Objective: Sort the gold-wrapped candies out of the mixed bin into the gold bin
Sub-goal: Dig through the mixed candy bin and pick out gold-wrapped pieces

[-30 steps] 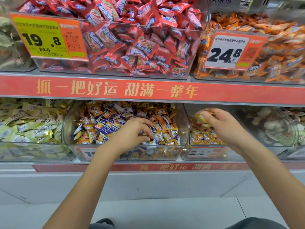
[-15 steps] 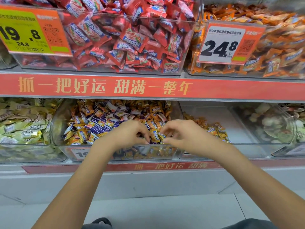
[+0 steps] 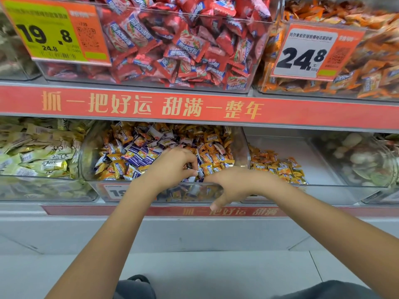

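Reaching forward from the bottom of the view, two bare forearms meet at the front of the lower shelf. Right hand [image 3: 235, 184] lies at the front lip of the mixed bin [image 3: 86, 147], fingers pointing left, thumb hanging loosely below; whether anything sits under its fingers cannot be told. Left hand [image 3: 172, 165] is inside the mixed bin, its fingers curled down into the pile of gold-wrapped candies [image 3: 212, 157] and purple-wrapped candies [image 3: 138, 155]; the fingertips pinch at wrappers, though which candy they grip cannot be told. Just right of the mixed bin stands the gold bin [image 3: 323, 160], holding a small heap of gold candies [image 3: 278, 167] against its left side. Left of the mixed bin is a bin of pale green wrappers [image 3: 36, 154]. Above runs a red shelf strip [image 3: 194, 108] with gold characters. On the upper shelf sit a bin of red candies [image 3: 179, 46] with a price tag [image 3: 56, 31], and a bin of orange candies [image 3: 371, 67] with a second tag [image 3: 313, 52].
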Motion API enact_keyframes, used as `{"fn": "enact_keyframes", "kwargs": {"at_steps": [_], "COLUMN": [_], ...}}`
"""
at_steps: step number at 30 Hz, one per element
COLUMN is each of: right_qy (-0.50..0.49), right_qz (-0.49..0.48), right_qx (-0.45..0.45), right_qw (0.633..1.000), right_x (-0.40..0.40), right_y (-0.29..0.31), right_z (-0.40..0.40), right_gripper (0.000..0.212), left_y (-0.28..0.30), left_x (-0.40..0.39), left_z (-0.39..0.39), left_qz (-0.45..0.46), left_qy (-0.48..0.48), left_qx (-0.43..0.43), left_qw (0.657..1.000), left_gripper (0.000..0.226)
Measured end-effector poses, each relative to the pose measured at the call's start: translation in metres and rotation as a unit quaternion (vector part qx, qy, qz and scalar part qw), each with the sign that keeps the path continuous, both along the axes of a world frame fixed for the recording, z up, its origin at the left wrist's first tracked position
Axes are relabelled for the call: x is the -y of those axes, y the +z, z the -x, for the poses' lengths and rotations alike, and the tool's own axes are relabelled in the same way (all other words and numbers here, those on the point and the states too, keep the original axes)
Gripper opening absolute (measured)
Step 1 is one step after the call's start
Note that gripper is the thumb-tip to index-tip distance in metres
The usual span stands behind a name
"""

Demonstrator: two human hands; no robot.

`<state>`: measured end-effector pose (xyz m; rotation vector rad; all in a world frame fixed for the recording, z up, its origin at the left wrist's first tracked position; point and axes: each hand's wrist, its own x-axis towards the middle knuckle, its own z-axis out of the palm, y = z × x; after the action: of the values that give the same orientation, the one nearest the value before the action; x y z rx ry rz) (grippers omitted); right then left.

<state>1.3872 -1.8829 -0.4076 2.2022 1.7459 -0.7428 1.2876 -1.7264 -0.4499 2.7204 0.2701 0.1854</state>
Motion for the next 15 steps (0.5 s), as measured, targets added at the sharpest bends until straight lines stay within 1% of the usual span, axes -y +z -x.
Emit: {"fn": "enact_keyframes", "kwargs": {"at_steps": [2,5,6,10,15], "right_qy": [-0.008,-0.030,-0.040,-0.085,-0.122], "right_qz": [-0.014,-0.061,-0.077,-0.151,-0.217], "right_qx": [-0.033,-0.091,-0.094,-0.099,-0.126], "right_qw": [0.999,0.994,0.992,0.980,0.960], "right_x": [0.004,0.008,0.009,0.014,0.020], "right_y": [0.004,0.006,0.006,0.007,0.006], "right_z": [-0.001,-0.004,-0.006,-0.012,-0.014], "right_gripper": [0.041,0.019,0.018,0.028,0.023], "left_y": [0.000,0.001,0.000,-0.001,0.001], "left_x": [0.001,0.001,0.001,0.000,0.001], "left_z": [0.000,0.001,0.001,0.001,0.002], "left_qz": [0.001,0.005,0.007,0.017,0.018], "left_qy": [0.000,0.000,0.000,0.001,0.000], "left_qx": [0.002,0.007,0.007,0.007,0.010], "left_qw": [1.000,1.000,1.000,1.000,1.000], "left_gripper": [0.006,0.006,0.006,0.007,0.006]}}
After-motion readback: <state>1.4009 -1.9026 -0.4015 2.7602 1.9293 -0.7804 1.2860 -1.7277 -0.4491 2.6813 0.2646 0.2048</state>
